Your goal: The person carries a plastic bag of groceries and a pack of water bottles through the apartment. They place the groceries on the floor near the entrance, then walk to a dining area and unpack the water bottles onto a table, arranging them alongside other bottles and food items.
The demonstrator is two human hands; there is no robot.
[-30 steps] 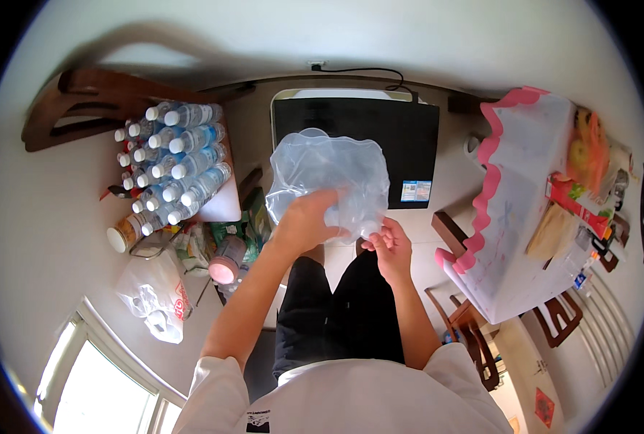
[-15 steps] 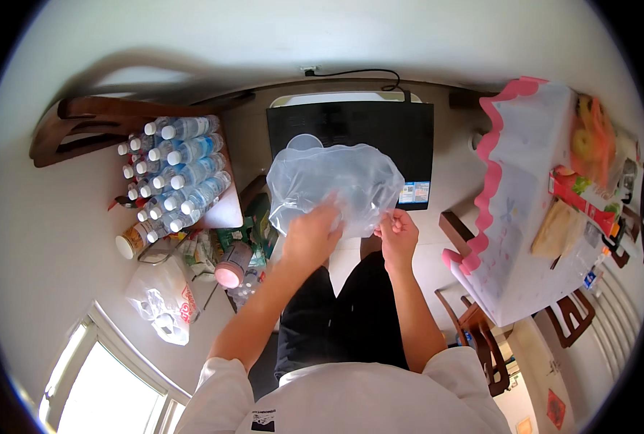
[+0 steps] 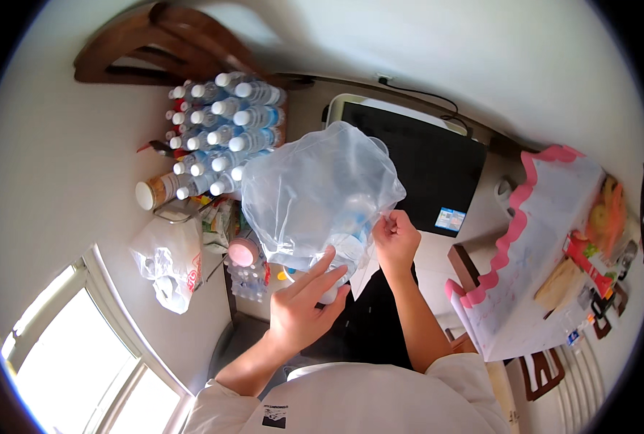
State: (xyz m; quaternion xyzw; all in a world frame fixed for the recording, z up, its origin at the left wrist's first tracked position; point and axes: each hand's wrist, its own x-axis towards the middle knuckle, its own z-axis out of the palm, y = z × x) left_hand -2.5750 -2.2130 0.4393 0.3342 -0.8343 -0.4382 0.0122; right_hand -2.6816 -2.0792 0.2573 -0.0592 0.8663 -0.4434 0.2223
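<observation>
The fingers (image 3: 324, 269) of the left hand (image 3: 300, 307) were spread open and pressed against the underside of a clear plastic bag (image 3: 318, 192), with no closed grasp shown. The fingers (image 3: 388, 228) of the right hand (image 3: 396, 242) were curled closed, and the lower right edge of the bag was pinched between them. The bag was held up in the air in front of the person, puffed out and translucent, above the dark trousers (image 3: 369, 325) and between the two forearms. Something pale and rounded (image 3: 340, 257) was seen through the film just above the left fingertips; what it was could not be told.

Behind the bag, a shrink-wrapped pack of water bottles (image 3: 221, 134) with white caps was stacked near the wall, beside a dark wooden chair (image 3: 163, 43). At the near corner of the pack a jar with a white lid (image 3: 152, 194) was seen, and below it a pink-capped container (image 3: 244, 252) among crumpled packets. A white plastic shopping bag (image 3: 166, 264) lay on the floor beside the window (image 3: 83, 347). To the right of the held bag a black flat appliance (image 3: 423, 166) was placed, a cable running from its far edge to the wall.

At the far right, a tabletop covered by a white cloth with a pink scalloped edge (image 3: 524, 260) was shown, with colourful small items (image 3: 597, 239) lying toward its far right edge. The white shirt (image 3: 358, 401) of the person filled the lower edge.
</observation>
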